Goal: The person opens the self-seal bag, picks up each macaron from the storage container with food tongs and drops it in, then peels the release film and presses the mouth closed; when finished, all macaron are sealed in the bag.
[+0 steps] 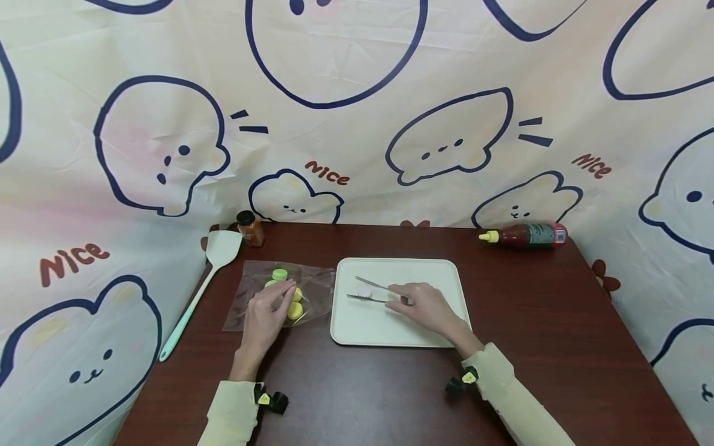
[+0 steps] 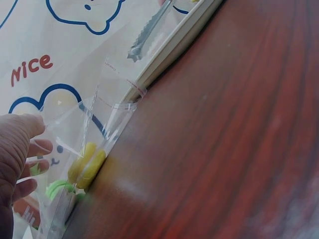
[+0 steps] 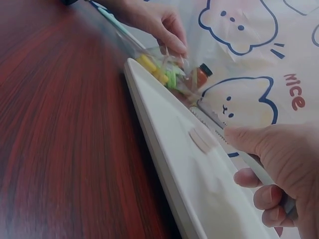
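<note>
My left hand (image 1: 266,313) pinches the upper film of a clear plastic bag (image 1: 319,290), lifting it off the table. Inside lie yellow macarons (image 1: 295,311) and green macarons (image 1: 280,274), partly hidden by the fingers. My right hand (image 1: 426,306) grips metal tongs (image 3: 212,117) with serrated edges, their arms spread and pointing left over a white tray (image 1: 401,331). A pale pink macaron (image 3: 201,139) rests on the tray, between the tong tips in the head view.
A spatula (image 1: 222,248) with a mint handle lies along the left edge, beside a black-capped spice jar (image 1: 251,229). At the back right, a red sauce bottle (image 1: 530,235) lies on its side. Patterned cloth (image 1: 357,136) hangs behind the dark wooden table (image 1: 346,396).
</note>
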{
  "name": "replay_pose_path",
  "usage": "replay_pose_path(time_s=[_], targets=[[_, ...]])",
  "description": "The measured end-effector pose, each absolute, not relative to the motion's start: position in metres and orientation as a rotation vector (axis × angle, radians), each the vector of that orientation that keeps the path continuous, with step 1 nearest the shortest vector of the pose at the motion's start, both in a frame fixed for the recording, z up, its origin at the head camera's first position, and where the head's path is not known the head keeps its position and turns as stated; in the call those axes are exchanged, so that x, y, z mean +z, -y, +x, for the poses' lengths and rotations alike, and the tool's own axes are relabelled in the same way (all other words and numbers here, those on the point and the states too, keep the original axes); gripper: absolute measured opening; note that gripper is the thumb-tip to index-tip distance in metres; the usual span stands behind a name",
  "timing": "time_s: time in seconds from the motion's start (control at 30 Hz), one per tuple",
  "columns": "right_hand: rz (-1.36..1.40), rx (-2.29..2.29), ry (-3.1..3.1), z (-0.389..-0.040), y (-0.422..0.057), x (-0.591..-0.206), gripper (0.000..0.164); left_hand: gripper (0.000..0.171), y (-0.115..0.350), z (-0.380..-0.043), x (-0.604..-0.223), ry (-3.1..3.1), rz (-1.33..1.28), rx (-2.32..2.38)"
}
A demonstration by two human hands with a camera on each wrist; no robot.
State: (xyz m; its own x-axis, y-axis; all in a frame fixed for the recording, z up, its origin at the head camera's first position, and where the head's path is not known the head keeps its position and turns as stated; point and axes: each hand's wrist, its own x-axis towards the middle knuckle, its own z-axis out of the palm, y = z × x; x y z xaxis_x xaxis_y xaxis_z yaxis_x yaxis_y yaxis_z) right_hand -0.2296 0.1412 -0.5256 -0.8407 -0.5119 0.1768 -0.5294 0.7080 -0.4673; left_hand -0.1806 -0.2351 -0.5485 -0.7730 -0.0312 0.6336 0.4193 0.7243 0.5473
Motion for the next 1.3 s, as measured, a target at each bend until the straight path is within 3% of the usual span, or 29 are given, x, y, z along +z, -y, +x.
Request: replay_pose_path(time_s=[1.3], targets=[[0.855,0.784,2.947,-0.229,-0.161,-0.528,0.042,0.019,0.235,-0.181,-0.546,2.307,-0.288,-0.948]])
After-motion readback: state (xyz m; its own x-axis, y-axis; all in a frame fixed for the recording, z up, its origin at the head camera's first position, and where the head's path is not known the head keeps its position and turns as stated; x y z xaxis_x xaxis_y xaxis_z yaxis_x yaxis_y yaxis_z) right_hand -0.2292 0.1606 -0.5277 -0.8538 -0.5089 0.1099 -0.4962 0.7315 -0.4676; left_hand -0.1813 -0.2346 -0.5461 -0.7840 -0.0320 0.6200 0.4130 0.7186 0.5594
